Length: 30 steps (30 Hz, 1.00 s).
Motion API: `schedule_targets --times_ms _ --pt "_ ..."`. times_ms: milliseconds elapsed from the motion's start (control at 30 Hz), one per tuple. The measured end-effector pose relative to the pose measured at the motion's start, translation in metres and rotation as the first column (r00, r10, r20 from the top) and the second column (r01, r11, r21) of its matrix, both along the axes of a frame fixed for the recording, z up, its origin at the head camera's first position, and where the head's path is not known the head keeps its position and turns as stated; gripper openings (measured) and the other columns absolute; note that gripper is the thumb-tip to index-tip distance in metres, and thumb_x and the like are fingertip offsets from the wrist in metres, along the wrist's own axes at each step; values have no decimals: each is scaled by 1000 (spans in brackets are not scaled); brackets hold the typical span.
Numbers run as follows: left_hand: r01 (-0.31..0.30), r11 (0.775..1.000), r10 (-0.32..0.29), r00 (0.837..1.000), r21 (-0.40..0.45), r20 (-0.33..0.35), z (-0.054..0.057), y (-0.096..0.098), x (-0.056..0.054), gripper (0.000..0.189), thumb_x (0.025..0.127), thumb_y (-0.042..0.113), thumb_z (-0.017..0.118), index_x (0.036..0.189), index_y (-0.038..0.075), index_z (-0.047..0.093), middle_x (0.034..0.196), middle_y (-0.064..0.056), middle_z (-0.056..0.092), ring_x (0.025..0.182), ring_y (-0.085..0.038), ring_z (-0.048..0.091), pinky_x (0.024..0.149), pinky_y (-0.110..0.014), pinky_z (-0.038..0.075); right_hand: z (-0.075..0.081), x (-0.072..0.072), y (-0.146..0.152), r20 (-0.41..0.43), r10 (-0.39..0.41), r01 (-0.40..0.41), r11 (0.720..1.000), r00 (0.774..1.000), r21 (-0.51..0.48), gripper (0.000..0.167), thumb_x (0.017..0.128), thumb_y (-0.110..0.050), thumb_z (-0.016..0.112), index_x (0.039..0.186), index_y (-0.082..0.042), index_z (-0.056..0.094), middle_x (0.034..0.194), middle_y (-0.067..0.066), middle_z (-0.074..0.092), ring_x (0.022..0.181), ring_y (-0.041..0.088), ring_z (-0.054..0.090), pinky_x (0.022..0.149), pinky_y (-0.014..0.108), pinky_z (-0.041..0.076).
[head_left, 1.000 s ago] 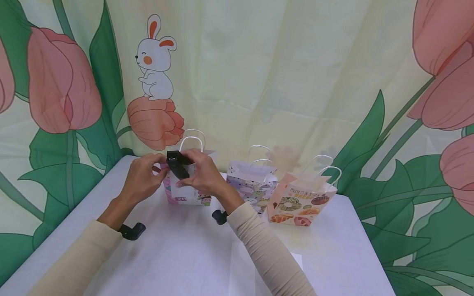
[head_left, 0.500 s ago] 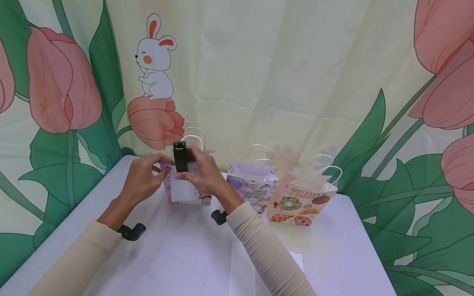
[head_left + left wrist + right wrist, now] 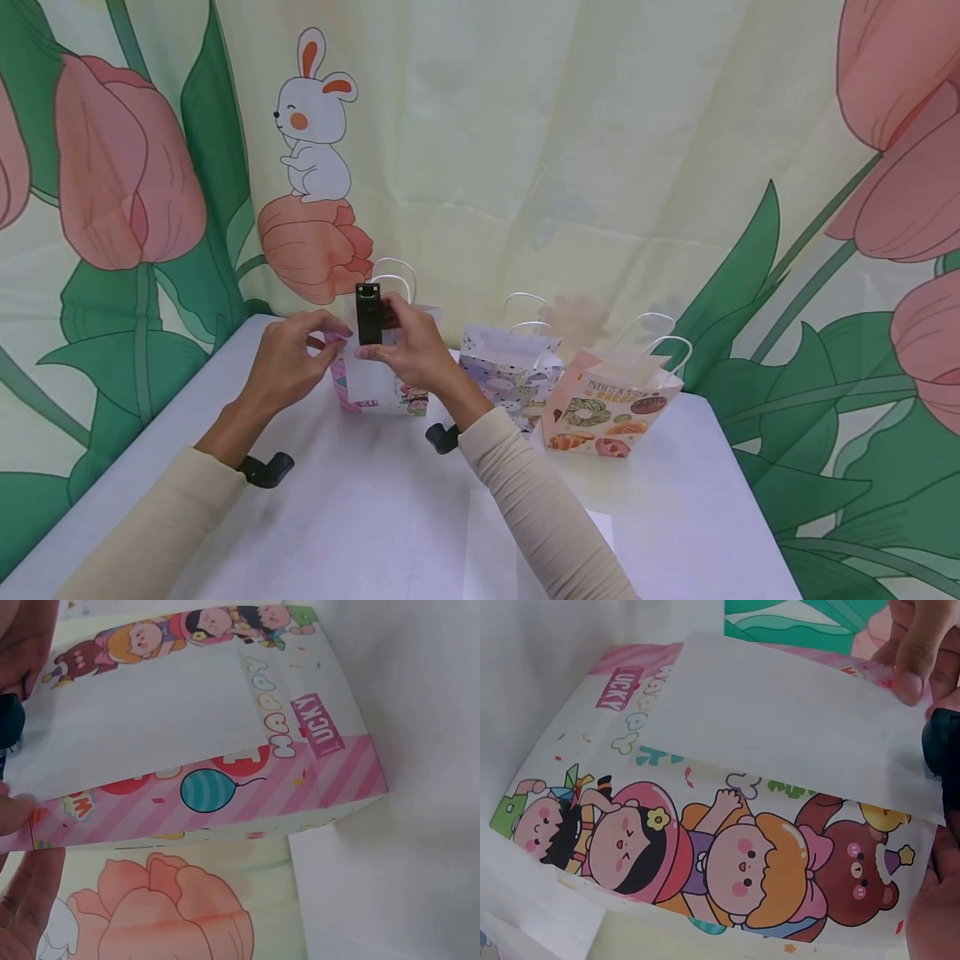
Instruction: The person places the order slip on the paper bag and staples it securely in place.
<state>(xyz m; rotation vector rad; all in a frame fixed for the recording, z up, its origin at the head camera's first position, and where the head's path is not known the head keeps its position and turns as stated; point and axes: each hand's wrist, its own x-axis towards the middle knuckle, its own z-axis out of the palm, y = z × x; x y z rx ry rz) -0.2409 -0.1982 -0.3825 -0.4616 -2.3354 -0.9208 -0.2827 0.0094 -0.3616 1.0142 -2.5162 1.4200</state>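
At the back left of the table, a pink and white cartoon paper bag (image 3: 416,405) stands upright, with a blank white paper (image 3: 150,720) lying over its front. My left hand (image 3: 288,360) pinches the bag's top left edge between thumb and fingers. My right hand (image 3: 416,346) grips a black stapler (image 3: 368,315) at the bag's top edge, over the upper end of the paper. In the right wrist view the stapler's dark end (image 3: 943,742) overlaps the paper's edge. My right fingers hide part of the bag's rim.
To the right stand a purple cartoon paper bag (image 3: 510,367) and a peach bag (image 3: 600,408) with bread pictures, both with white handles. A white sheet (image 3: 491,542) lies on the table near my right sleeve. A tulip-printed curtain (image 3: 480,167) hangs behind.
The stapler has swung from a tilted position to nearly upright at the bag's top edge, with my right hand rising slightly. My left hand keeps its pinch on the bag.
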Motion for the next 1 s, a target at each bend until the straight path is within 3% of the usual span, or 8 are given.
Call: schedule_targets --times_ms 300,767,1000 --pt "18 1000 -18 1000 24 11 -1 2 0 20 88 -3 82 107 3 77 103 -16 81 93 -38 77 77 -55 65 -5 4 -3 -13 -31 30 999 999 -31 64 85 -17 89 140 -11 55 126 8 73 116 20 71 105 27 56" --pt "29 999 -29 1000 24 3 -1 3 -1 18 89 -2 81 106 3 77 102 -17 81 91 -38 77 76 -55 65 -9 13 -11 -102 -182 172 980 978 -100 60 82 -15 92 133 -6 63 118 11 79 108 23 76 100 27 59" --pt "15 1000 -15 1000 -3 -11 -2 -1 1 20 88 -5 80 107 2 76 101 -17 81 92 -37 76 76 -55 65 -7 13 -14 -102 -169 156 980 980 -121 55 82 -14 93 130 -6 67 116 11 81 107 22 78 101 28 58"
